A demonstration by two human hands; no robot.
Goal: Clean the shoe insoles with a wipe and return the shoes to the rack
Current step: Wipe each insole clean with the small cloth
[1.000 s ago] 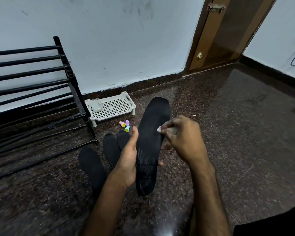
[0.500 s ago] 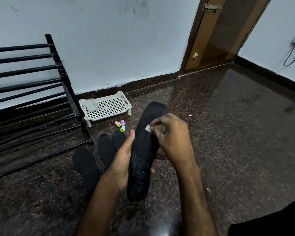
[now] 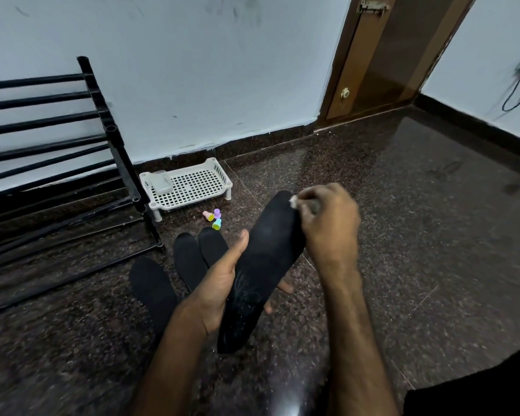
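One insole (image 3: pixel 264 265) lay across the left hand (image 3: pixel 216 286), thumb curled over its edge, fingers beneath. The right hand (image 3: pixel 327 223) pinched a wipe (image 3: pixel 294 202) at its far tip. It looked light and bendy, best cradled mid-length. Three more insoles (image 3: pixel 189 262) lay on the floor (image 3: pixel 403 235) just left of the hands.

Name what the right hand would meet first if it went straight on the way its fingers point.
The right hand, pinching the wipe, points left at the held insole, likely meeting its toe first; depth unclear.
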